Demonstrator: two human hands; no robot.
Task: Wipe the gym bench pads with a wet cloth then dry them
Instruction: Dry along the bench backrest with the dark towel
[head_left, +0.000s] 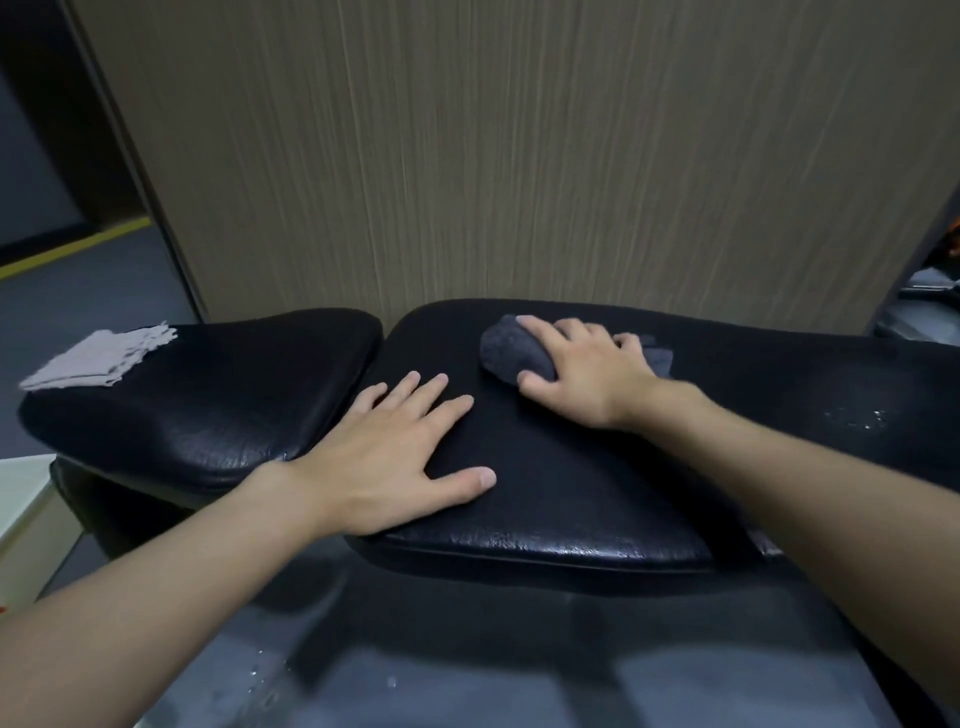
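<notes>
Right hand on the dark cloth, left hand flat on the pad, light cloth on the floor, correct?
Not the floor: the head view shows the light cloth folded on the smaller pad at left. The right hand, dark cloth and left hand are as you say.

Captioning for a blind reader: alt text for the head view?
A person's right hand grips a dark grey cloth on the long black bench pad while the left hand rests flat beside it. A folded light grey cloth lies on the shorter pad.
</notes>
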